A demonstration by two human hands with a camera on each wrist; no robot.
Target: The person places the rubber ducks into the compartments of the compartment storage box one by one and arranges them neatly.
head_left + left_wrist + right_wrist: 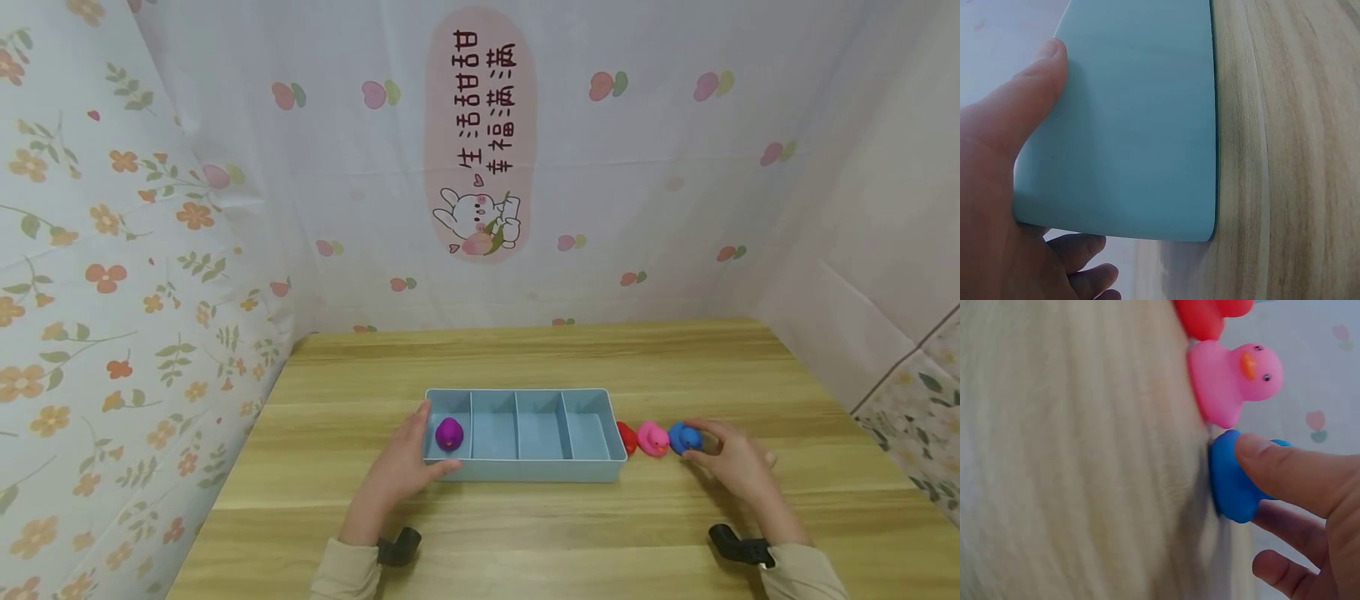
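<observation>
A light-blue divided box (525,471) sits on the wooden table, with a purple rubber duck (449,434) in its leftmost compartment. My left hand (403,461) grips the box's left end; in the left wrist view the thumb (1047,72) lies against the front wall and the other fingers go round the corner. To the right of the box stand a red duck (627,437), partly hidden by the box, a pink duck (653,439) and a blue duck (685,437). My right hand (738,462) holds the blue duck between thumb and fingers, the duck low at the tabletop.
The box's other compartments lie to the right of the purple duck, split by thin dividers. Behind the wooden table (525,358) hangs a printed cloth (345,208). More flowered cloth (112,333) borders the left side. Each wrist wears a black mount (400,547).
</observation>
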